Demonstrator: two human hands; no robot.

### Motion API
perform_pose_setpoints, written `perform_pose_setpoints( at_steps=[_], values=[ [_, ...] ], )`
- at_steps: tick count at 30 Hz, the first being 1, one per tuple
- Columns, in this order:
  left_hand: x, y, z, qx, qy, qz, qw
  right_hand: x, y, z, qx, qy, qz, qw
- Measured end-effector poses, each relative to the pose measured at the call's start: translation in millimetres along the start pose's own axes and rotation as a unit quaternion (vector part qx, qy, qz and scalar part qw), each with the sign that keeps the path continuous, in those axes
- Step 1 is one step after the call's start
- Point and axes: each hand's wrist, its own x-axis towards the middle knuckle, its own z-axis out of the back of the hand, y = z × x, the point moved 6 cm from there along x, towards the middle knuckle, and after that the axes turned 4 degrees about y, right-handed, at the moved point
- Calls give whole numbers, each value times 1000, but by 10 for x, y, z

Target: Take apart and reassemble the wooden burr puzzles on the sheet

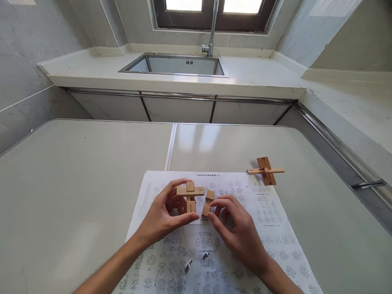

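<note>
My left hand [167, 208] grips a cross-shaped assembly of wooden puzzle pieces [190, 192], made of a horizontal bar across an upright one. Just to the right, my right hand [235, 222] pinches a single notched wooden puzzle piece [209, 196] between thumb and fingers, tilted slightly. A small gap separates the two. Both hands are above a printed sheet [183, 255] covered with small line diagrams, which has dark torn spots near its middle.
Beyond the sheet's far right corner lies another wooden assembly [266, 170] of crossed pieces. The pale table [76, 183] has a seam running away from me. Behind it are a counter [92, 75] with a sink [183, 65], a faucet [211, 36] and a window.
</note>
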Motion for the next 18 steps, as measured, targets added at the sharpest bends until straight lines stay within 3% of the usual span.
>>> perform_pose_setpoints(
  at_steps=[8,18],
  values=[
    [-10,-28,-21,6,5,1,1000,14,-9,1,6,2,-14,1000],
    [-18,-22,-46,23,18,-6,1000,-42,-51,-24,-87,-17,13,996]
  ],
)
